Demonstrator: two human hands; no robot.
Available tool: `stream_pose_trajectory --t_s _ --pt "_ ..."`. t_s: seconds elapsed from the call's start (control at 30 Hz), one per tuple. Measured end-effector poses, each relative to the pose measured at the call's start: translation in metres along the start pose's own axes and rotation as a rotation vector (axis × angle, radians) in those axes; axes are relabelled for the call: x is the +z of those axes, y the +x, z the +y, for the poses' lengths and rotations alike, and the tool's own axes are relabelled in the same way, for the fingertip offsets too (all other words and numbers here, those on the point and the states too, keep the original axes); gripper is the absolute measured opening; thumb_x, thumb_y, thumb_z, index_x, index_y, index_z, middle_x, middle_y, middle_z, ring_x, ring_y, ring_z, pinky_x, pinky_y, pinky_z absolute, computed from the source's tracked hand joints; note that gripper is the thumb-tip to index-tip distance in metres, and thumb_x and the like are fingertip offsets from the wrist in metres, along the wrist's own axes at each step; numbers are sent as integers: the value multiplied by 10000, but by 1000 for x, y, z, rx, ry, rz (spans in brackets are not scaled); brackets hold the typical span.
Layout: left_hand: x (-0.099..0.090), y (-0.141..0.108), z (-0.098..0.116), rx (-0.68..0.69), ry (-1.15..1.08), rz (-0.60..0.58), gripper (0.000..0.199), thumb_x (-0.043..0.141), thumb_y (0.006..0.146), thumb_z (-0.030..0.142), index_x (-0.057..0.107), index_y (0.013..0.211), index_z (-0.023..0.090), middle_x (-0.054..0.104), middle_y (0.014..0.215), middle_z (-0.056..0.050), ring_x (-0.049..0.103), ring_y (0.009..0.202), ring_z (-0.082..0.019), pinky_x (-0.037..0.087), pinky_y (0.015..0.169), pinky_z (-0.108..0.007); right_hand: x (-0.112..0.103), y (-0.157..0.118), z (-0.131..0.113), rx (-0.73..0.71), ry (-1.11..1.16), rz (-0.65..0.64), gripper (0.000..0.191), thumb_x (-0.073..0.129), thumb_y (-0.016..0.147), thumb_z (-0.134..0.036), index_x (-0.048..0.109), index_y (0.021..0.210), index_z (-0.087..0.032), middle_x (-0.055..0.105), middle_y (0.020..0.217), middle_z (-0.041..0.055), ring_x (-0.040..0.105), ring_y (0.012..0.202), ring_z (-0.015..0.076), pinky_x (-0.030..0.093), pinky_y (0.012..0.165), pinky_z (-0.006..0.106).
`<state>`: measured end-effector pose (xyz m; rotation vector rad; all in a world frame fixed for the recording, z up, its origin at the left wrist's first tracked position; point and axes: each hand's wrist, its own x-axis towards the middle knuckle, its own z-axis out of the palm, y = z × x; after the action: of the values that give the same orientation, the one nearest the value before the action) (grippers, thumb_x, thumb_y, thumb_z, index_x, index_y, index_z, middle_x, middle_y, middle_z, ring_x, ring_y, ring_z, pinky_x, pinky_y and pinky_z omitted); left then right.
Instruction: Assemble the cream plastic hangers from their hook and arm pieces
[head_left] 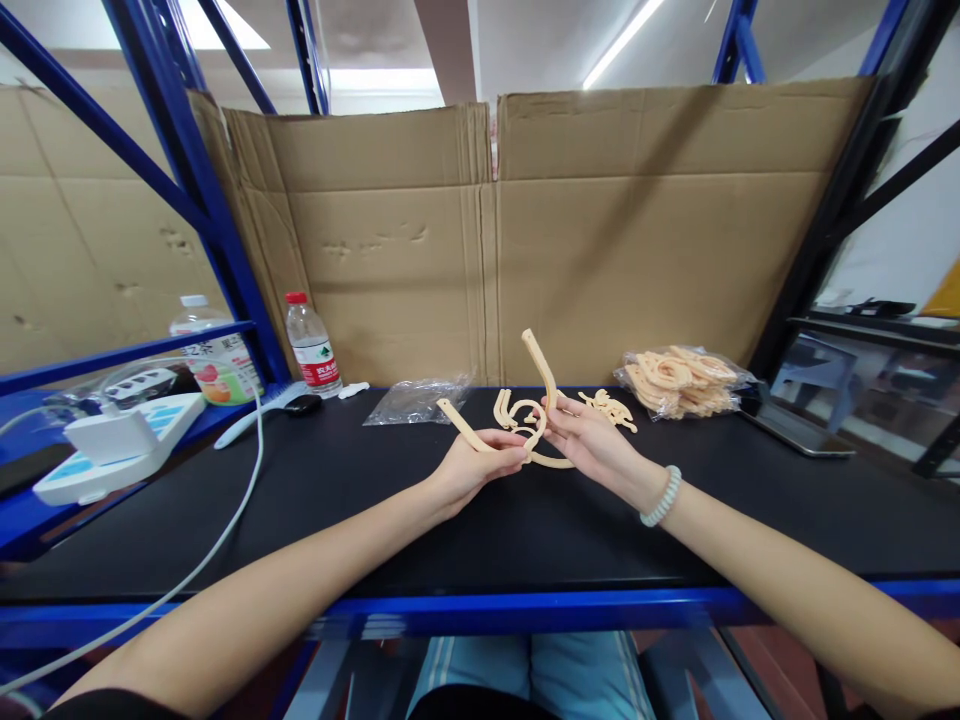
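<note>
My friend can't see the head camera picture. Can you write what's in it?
Two bare hands, left and right, hold pale curved pieces above a black tabletop, near a clear plastic bag of similar pieces.

L hand (480,470) & R hand (589,435) hide parts of the pale, curved, wood-look strips (541,365) btwn their fingers; can't tell if joined there. Small, pale, curly pieces (611,408) just beyond R fingers: overlapping, too small to make out. Clear, crinkly plastic bag (679,382) well R of R fingers: contents overlap, qty unclear. Thin white cable (260,440), L of L fingers: cut off at L edge.
</note>
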<state>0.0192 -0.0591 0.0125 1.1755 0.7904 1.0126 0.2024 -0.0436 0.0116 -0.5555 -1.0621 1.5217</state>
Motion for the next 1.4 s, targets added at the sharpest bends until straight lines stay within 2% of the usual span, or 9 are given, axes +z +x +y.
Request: stream_pose_trajectory --t_s 0.17,0.33,0.43,0.57,0.8,1.1,1.4 --pt "0 0 1 11 38 -1 299 862 536 225 725 773 105 702 787 -58 644 756 -132 517 746 -242 3 -4 -2 -11 -42 -3 246 801 643 -198 628 815 -169 609 768 -9 611 837 127 477 878 280" --pt "-8 6 1 138 48 -26 252 843 573 236 723 761 118 708 762 -47 638 712 -115 494 711 -216 1 -6 1 129 -210 -83 289 825 610 -236 631 810 -159 653 848 25 628 801 135 498 834 308" --pt "-12 9 2 157 104 -69 243 834 585 238 731 769 118 711 727 -50 638 676 -116 494 704 -227 -1 -5 2 134 -290 -131 318 821 615 -266 645 855 -155 664 844 27 630 753 118 502 801 295" --pt "-14 9 4 139 157 -62 254 845 548 221 732 748 111 712 720 -55 640 668 -128 499 705 -244 -1 -5 0 77 -382 -190 315 809 625 -290 656 859 -145 685 826 43 639 751 131 511 753 285" --pt "-13 6 11 19 127 -97 282 869 480 216 722 693 106 711 712 -61 664 690 -158 527 750 -295 -3 -4 1 22 -493 -259 267 784 655 -298 672 844 -147 698 842 51 654 743 138 530 723 280" --pt "-13 3 14 -31 200 -146 259 850 496 229 728 694 113 712 718 -64 650 670 -145 531 658 -251 -1 -7 0 148 -456 -288 309 795 640 -259 672 895 -133 717 868 75 681 807 178 553 787 329" --pt "-8 1 5 75 216 -27 259 848 506 230 724 697 105 698 669 -52 649 627 -140 542 624 -238 5 -11 5 75 -434 -185 287 820 594 -279 655 780 -137 700 779 45 676 705 157 570 710 304"
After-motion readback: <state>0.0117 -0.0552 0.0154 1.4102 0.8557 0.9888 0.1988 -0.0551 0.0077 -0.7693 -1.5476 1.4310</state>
